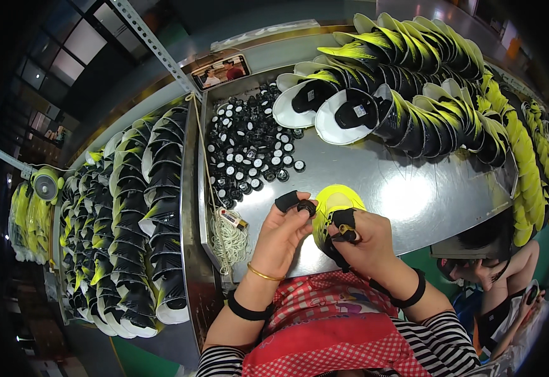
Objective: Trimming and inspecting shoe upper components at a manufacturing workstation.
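Between the thumb and fingers of my left hand (pixel 282 234) is a small black round piece (pixel 306 208), pinched beside the yellow edge of a workpiece. That workpiece (pixel 337 196) is a curved yellow-and-black piece whose exact kind I cannot make out; it lies over the table's near edge. My right hand (pixel 367 237) is closed on its black part, with the fingers curled and partly hiding it. Black sleeves cover some fingers on both hands. To the far left on the tabletop lies a heap of small black round pieces with white discs (pixel 249 147).
Nested rows of black-and-yellow curved pieces (pixel 413 119) fill the metal table's (pixel 299 179) far right. More rows (pixel 130 207) stand on the left. A white cord coil (pixel 229 242) lies by the left rim, a phone (pixel 222 70) behind. Another person (pixel 507 283) sits at right.
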`<action>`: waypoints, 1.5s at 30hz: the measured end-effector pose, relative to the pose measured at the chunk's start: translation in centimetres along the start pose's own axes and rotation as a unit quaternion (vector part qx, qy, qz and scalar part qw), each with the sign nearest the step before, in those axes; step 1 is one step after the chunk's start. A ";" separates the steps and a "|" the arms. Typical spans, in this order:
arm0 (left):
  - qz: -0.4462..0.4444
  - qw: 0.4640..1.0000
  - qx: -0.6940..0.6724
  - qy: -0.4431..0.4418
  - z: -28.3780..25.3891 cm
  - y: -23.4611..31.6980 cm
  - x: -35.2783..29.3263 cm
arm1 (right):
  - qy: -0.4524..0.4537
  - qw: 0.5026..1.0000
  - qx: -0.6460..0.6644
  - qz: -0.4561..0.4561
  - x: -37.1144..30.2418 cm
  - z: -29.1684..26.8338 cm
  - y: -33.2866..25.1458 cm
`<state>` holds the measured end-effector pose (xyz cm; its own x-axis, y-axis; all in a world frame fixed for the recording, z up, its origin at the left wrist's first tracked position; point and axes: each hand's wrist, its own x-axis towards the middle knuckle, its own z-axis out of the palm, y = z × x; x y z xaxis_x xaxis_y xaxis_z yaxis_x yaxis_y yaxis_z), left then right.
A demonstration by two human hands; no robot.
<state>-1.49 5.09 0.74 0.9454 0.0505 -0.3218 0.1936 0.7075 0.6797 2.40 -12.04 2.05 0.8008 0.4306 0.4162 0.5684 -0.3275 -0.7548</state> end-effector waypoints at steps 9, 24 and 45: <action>0.076 0.980 0.180 -0.032 1.0 0.8 -0.7 | -0.020 0.998 0.058 0.021 0.5 -0.6 -0.4; 0.010 0.981 0.173 -0.093 0.4 1.1 -0.4 | -0.031 0.999 0.039 0.022 0.2 -1.0 -0.5; 0.271 0.690 0.668 -0.067 3.7 -2.1 -1.7 | 0.078 0.996 0.049 0.003 -1.2 -0.2 0.8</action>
<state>-2.50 0.93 2.27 0.9723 -0.0765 0.2207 -0.2133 -0.6757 0.7057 1.91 -13.00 1.06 0.8276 0.2905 0.4803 0.5491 -0.2419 -0.7999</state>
